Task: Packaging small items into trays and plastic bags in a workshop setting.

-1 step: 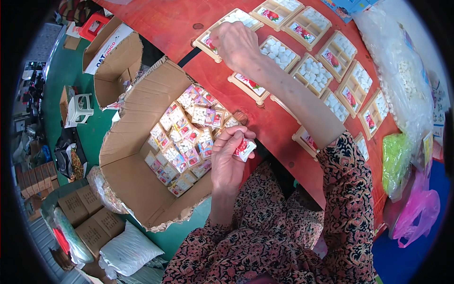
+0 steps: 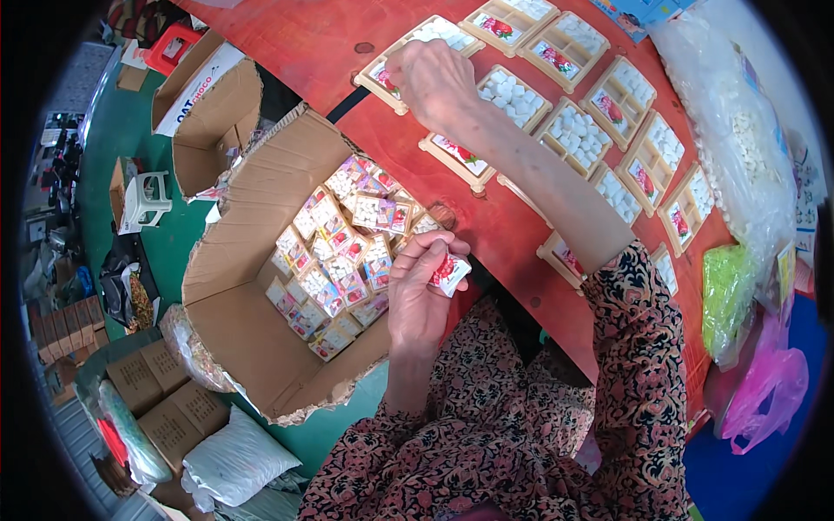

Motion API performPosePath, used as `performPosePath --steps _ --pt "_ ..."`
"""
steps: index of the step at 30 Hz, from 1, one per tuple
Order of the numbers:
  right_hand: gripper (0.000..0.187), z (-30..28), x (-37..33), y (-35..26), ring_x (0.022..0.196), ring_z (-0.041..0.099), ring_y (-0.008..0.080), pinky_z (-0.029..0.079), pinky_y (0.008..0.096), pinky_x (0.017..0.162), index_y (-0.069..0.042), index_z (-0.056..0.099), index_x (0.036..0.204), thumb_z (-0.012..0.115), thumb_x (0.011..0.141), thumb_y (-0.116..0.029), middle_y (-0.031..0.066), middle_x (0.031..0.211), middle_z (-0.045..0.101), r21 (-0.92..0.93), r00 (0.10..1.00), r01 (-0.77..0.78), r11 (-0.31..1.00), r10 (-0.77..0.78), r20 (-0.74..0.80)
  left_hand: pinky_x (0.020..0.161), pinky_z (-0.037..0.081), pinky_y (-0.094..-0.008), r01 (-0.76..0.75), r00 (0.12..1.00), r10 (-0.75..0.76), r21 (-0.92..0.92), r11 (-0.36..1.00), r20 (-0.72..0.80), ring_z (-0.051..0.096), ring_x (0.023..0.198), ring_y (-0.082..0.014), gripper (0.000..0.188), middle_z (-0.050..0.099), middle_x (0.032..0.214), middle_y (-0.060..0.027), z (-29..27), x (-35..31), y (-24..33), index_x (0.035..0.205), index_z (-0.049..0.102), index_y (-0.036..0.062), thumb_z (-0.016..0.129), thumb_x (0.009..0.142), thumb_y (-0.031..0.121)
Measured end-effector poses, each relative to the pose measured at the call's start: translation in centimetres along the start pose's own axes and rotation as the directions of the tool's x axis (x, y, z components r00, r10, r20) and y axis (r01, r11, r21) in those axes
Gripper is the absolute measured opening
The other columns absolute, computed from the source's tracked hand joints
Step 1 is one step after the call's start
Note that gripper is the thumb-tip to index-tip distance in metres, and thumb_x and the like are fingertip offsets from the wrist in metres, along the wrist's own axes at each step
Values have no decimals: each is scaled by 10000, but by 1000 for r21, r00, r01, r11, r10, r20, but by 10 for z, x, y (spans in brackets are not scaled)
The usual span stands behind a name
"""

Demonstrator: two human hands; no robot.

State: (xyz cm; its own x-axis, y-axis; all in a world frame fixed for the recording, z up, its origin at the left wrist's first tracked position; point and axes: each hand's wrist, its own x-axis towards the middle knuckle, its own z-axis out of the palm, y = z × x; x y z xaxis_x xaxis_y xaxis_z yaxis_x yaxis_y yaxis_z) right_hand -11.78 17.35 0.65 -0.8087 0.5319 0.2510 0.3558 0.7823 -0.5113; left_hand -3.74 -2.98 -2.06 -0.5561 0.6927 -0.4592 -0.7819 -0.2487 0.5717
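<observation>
Packet in left grip, tray beneath right grip

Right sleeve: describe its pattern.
The sleeve is dark with pink and cream swirls; head view shows it best.

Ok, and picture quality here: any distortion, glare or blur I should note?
Head view: black corners, and the red table bows along its right side; head view: whitish shine on the clear plastic bag; head view: left hand and right hand look fairly sharp, while the far-left clutter is too small to make out.
</observation>
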Motion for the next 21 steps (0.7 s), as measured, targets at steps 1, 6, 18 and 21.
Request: performPosePath --steps 1,6,18,21 --pt "171 0 1 -1 759 625 335 503 407 684 -83 681 883 588 751 -27 173 784 638 -16 1000 -11 1000 11 28 541 511 -241 0 1000 0 -1 1000 -1 600 693 -134 151 626 860 -120 0 0 0 983 581 1 498 891 87" --pt "136 0 0 -7 758 627 339 506 416 654 -47 652 788 576 700 24 192 758 626 -70 999 33 997 -31 36 535 511 -240 -11 1000 11 10 1000 -3 602 688 -135 151 626 845 -116 -1 -1 0 977 585 5 506 887 97" --pt "89 -45 -72 -57 712 602 317 491 407 557 11 578 655 583 565 8 182 723 561 74 973 213 974 -218 80 688 535 -313 -88 995 86 -48 995 -47 597 886 -200 301 580 1054 -157 -26 -1 -1 1165 476 -1 477 905 149" --pt "146 -50 -127 -80 781 516 290 467 400 597 11 576 658 584 546 -82 145 758 501 121 972 217 969 -226 63 826 476 -329 -321 939 297 127 938 175 518 1075 -221 377 510 1192 -133 2 -23 -4 1247 418 28 475 879 91"
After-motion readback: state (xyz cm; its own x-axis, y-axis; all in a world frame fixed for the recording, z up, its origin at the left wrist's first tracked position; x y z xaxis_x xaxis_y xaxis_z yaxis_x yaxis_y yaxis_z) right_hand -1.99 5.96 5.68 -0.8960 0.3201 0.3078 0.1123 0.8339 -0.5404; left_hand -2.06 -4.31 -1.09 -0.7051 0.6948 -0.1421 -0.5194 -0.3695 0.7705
